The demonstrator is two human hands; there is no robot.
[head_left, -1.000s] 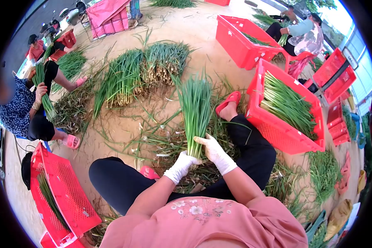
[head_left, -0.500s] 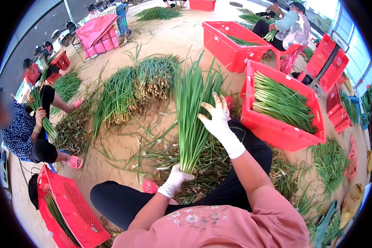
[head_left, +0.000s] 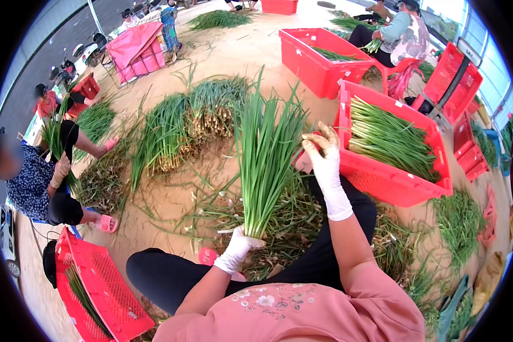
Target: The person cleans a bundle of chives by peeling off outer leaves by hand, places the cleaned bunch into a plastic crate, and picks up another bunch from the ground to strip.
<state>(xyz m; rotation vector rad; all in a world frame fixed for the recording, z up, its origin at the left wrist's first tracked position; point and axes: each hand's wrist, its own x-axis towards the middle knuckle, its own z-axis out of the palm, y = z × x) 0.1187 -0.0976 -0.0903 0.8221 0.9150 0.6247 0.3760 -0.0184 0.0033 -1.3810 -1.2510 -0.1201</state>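
My left hand, in a white glove, is closed around the pale lower ends of a bunch of garlic chives. The bunch stands nearly upright in front of me, its green leaves fanning out at the top. My right hand, also gloved and soiled at the fingertips, is raised to the right of the leaves, apart from them. Its fingers are bent and spread, and I see nothing in them. Loose leaves and trimmings lie on the ground below the bunch, between my legs.
A red crate of sorted chives stands at my right, another red crate beyond it. Rooted chive bundles lie ahead. A person sits at the left near a tilted red crate. Another person sits back right.
My right hand has moved away from the leaves, to the right and slightly up. The left hand keeps its grip on the bunch. At the left, the other person's hand has shifted.
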